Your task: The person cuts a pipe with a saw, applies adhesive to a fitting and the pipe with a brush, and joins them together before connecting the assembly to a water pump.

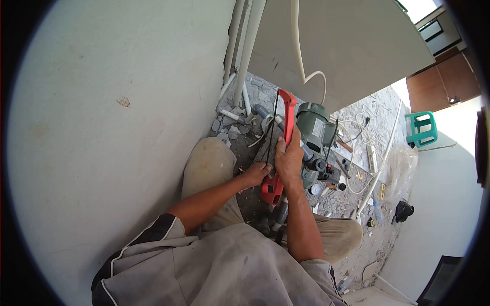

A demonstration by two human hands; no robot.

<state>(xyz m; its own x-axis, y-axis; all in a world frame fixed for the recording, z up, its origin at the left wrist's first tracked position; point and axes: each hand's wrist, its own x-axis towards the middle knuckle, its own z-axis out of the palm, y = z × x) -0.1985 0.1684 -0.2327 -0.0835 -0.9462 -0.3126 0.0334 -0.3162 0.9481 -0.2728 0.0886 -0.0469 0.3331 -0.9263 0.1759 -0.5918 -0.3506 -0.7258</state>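
A red hacksaw (288, 115) with a dark blade stands lengthwise between my hands, its red handle end low near my knees. My right hand (289, 159) is closed around the red frame at its middle. On the other side, my left hand (256, 174) has its fingers pressed together at the blade's lower part, near the handle. Just beyond my right hand sits a green pump motor (312, 126) with grey pipe fittings (317, 164) beside it. A round pressure gauge (315, 189) lies to the right of my right wrist.
White pipes (250, 51) run along the wall at the left, above broken rubble (228, 127). Cables, tools and a long white pipe (388, 153) lie on the dusty floor. A green stool (422, 128), clear plastic (400, 173) and a black bag (403, 211) are at the right.
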